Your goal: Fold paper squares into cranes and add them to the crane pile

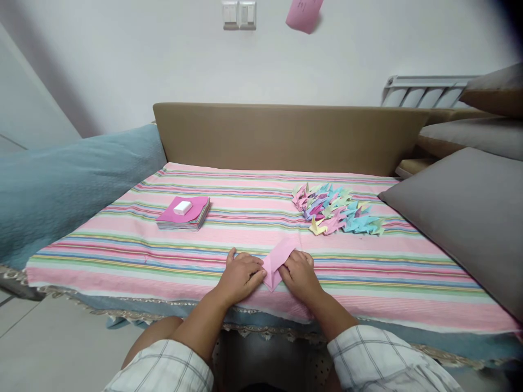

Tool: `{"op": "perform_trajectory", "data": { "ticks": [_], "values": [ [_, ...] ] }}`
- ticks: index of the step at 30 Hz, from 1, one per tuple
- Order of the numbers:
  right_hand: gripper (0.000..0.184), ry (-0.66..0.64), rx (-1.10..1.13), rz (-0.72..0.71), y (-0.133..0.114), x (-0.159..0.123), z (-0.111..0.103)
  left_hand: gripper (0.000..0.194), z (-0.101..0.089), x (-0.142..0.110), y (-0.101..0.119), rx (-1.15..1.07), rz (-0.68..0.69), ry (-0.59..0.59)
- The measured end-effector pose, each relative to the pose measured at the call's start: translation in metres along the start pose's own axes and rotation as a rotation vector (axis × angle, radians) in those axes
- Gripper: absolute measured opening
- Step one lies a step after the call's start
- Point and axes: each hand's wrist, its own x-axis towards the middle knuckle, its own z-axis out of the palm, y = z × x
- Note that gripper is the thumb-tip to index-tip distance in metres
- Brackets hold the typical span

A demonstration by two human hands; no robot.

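A partly folded sheet of pink paper (278, 260) lies on the striped cloth (368, 283) near the front edge. My left hand (241, 275) pinches its left side with curled fingers. My right hand (300, 272) presses and grips its right side, fingers closed on the fold. Both hands rest on the cloth. At the left stands a stack of coloured paper squares (194, 215), pink on top, with a small white box (182, 207) on it. A heap of folded paper cranes (335, 209) in pink, blue, green and yellow lies at the back right.
A grey cushion (461, 218) lies at the right edge, more cushions behind it. A blue blanket (69, 185) drapes the left side. A tan backrest (286, 136) runs along the back, against a white wall with a switch plate (239, 14) and a pink note (304, 13).
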Motion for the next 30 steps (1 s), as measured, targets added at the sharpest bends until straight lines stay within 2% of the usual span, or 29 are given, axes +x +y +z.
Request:
{"op": "perform_trajectory", "data": {
  "ticks": [4,8,14,19,25,30],
  "values": [
    [0.019,0.013,0.003,0.004,0.002,-0.001,0.001,0.017,0.005,0.001,-0.006,0.019,-0.022,0.037],
    [0.018,-0.003,-0.01,0.008,0.003,-0.001,0.002,0.011,0.007,0.002,-0.007,0.022,0.009,0.023],
    [0.017,-0.023,0.014,0.001,0.003,-0.004,0.002,0.016,0.007,0.0,-0.006,0.038,0.028,0.005],
    [0.018,-0.069,0.009,-0.005,0.004,-0.006,-0.001,0.029,0.007,-0.003,-0.007,0.119,0.115,-0.017],
    [0.02,-0.175,0.114,-0.025,0.007,-0.007,-0.012,0.028,0.006,-0.005,-0.005,0.237,0.274,0.031],
    [0.027,-0.096,0.125,0.018,0.004,-0.005,-0.011,0.022,0.014,-0.003,-0.004,0.265,0.328,0.086]
  ]
}}
